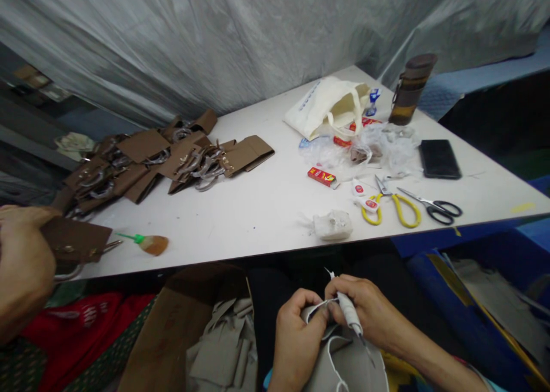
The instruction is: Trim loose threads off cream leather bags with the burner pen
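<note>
My left hand (pixel 298 334) is closed on the pale-edged grey sheet material (pixel 356 360), which curves open below in my lap. Close beside it, my right hand (pixel 369 309) is closed with its fingertips at the same edge. A thin tool wrapped in white tape (pixel 350 313) lies across the right fingers, with a pointed tip up near the table and a dark slim end pointing down over the grey piece. The exact pinch between the fingertips is partly hidden.
Another person's hand (pixel 23 266) holds a brown piece with metal fittings (pixel 77 240) at left. Brown bag parts (pixel 146 145), a green-tipped glue bottle (pixel 152 244), yellow-handled scissors (pixel 401 208), black scissors (pixel 444 210), a phone (pixel 439 159) and a drink bottle (pixel 410 94) stand on the white table (pixel 223 226). A cardboard box (pixel 150 346) is below.
</note>
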`<state>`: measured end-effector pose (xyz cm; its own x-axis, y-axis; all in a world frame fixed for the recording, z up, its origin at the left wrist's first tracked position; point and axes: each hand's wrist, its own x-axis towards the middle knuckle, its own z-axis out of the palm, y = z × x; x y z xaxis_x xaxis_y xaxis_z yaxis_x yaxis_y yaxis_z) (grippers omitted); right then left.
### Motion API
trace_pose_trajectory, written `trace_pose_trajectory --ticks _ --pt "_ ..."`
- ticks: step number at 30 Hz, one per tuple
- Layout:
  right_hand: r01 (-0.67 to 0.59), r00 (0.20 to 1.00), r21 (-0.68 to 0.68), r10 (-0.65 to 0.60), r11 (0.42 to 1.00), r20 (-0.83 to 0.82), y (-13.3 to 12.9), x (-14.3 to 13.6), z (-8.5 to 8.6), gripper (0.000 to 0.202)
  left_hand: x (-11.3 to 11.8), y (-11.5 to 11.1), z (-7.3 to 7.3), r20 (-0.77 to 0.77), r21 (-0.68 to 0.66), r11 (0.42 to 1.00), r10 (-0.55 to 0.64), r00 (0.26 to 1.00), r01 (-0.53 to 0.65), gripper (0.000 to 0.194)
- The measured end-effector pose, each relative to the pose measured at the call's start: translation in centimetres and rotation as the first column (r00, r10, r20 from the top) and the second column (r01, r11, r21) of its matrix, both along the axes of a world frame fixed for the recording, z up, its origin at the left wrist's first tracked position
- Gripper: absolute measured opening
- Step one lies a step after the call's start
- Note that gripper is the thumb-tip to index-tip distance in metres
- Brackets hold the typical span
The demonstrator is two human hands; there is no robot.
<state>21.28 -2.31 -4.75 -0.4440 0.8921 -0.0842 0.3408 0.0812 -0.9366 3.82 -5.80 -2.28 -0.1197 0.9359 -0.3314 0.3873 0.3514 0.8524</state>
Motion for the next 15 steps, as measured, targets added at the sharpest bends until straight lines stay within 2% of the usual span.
trace_pose_trajectory --ticks 9,15 --pt "0.031 0.999 0.038 -0.030 0.999 -0.031 -0.19 -0.02 0.08 0.014 0.26 0.10 0.27 0.040 -0.018 0.999 0.038 0.998 -0.037 0.008" --pt "0.041 0.998 0.039 -0.039 0.998 -0.043 -0.18 0.13 -0.35 0.015 -0.16 0.20 0.47 0.043 -0.013 0.998 -0.054 0.998 0.055 0.005"
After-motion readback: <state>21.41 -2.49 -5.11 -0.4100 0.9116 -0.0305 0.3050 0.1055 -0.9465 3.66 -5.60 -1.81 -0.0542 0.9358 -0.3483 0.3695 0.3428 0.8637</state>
